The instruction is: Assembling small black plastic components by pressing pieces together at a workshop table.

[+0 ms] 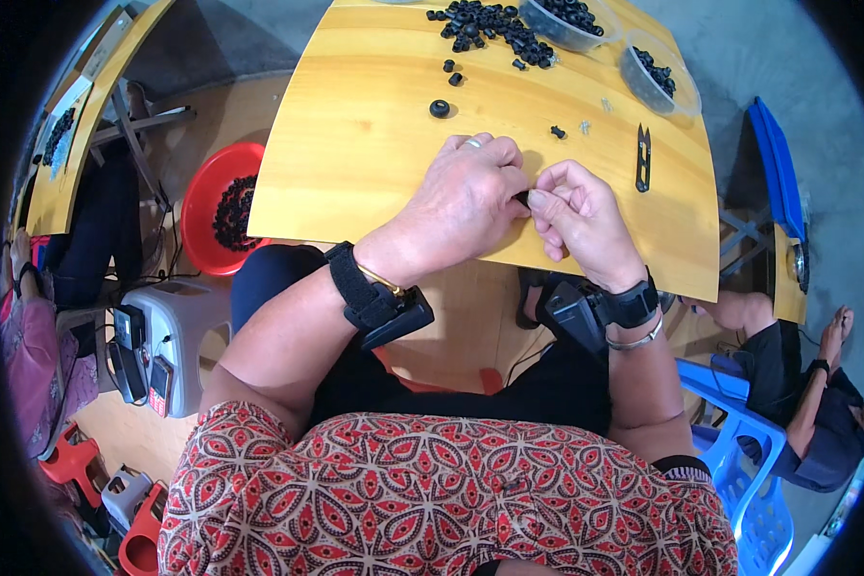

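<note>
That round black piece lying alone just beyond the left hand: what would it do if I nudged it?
The round black piece would probably slide easily, as the wooden table looks smooth. Its curved outline suggests it might roll if tipped. It's likely light, being tiny beside the left hand.
</note>
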`<state>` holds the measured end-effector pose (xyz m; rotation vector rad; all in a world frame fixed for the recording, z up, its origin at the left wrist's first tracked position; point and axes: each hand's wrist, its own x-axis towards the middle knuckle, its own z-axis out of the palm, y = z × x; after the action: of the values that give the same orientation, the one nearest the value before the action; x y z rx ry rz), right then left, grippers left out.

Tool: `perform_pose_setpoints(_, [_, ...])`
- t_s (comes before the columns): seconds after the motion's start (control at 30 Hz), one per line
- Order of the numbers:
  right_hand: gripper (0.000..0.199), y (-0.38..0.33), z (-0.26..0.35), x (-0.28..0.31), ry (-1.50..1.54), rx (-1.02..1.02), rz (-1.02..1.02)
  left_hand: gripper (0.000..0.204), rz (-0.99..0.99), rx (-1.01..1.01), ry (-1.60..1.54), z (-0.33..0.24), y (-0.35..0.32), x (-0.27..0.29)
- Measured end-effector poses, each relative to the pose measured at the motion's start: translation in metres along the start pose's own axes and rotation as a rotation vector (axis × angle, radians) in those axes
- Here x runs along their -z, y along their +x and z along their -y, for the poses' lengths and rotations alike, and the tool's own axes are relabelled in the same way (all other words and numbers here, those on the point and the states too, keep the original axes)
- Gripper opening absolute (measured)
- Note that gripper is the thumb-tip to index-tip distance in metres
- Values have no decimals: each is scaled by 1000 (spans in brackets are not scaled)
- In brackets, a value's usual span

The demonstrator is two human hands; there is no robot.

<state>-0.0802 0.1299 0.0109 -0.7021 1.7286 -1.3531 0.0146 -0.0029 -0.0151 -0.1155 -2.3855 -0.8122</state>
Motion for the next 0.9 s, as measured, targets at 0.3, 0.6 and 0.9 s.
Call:
perform_pose_setpoints(0.3, [9,2,3,3,-159,-51,28,9,28,47,23,-2,-3,-4])
perform_pose_setpoints(0.6, [5,4,2,1,-181,-30,-2,12,26,58,-30,0,-3,-7])
perform_pose_setpoints(0.9, [6,9,5,-5,-200,-16,-67,8,14,63,21,4,1,-8])
